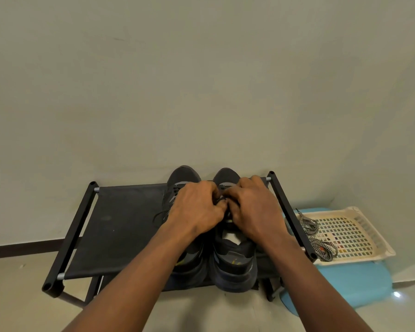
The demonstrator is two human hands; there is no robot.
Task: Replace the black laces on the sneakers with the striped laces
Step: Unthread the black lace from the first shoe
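Now left hand (pixel 197 207) and right hand (pixel 252 208) both pinch black lace (pixel 222 200) atop right sneaker (pixel 235 262); striped laces (pixel 324 250) in basket (pixel 350 236)

Left grip (pixel 197 208), right grip (pixel 253 207), side by side, both curled inward

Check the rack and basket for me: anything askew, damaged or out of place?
Nothing stands out. Both sneakers stand side by side on the black rack, toes to the wall. The left hand and right hand pinch a black lace between them. The striped laces lie in the cream basket, one end draped over its rim.
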